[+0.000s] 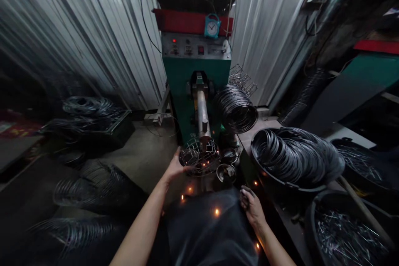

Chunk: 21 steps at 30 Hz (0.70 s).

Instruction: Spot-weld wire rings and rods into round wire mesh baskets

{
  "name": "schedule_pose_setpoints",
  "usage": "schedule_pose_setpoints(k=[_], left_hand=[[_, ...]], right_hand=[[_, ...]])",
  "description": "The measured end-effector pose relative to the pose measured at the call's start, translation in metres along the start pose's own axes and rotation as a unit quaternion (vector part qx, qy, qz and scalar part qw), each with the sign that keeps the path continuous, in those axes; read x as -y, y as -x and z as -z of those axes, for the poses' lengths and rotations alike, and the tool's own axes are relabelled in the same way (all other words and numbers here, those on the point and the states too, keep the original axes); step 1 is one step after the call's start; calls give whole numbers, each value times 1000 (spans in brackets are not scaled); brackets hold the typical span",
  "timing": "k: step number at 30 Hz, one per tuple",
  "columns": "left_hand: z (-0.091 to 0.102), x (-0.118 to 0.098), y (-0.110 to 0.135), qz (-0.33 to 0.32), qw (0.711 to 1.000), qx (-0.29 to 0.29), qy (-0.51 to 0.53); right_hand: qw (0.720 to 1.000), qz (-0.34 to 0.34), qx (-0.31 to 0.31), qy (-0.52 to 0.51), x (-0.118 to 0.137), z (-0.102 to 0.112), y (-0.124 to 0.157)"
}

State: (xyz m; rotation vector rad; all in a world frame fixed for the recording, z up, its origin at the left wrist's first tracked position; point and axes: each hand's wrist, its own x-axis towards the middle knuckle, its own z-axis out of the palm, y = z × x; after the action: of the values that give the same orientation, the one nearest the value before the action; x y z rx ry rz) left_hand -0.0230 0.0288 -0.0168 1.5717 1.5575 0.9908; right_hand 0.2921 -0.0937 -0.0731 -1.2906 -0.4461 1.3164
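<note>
The left hand closes its grip on the rim of a round, domed wire cage. The cage sits under the steel arm of the green machine, with orange sparks around it. The right hand lies curled on a glossy dark apron; whether its grip holds anything cannot be told.

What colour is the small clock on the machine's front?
Turquoise with a white face: the small round-faced clock shows best in the head view.
</note>
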Motion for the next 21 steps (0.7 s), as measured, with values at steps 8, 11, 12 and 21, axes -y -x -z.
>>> schedule_pose_setpoints(k=[8, 11, 12, 21], left_hand=[[-23, 15, 11, 24, 983, -54, 171], [-11, 6, 27, -1, 991, -53, 123], [-5, 2, 35, -16, 994, -50, 95], [1, -51, 92, -121, 969, 11, -215]], right_hand=[[915, 169, 101, 351, -7, 16, 7], [867, 212, 190, 409, 24, -4, 13], [843, 231, 230, 428, 37, -16, 18], [660, 303, 284, 626, 96, -127, 49]])
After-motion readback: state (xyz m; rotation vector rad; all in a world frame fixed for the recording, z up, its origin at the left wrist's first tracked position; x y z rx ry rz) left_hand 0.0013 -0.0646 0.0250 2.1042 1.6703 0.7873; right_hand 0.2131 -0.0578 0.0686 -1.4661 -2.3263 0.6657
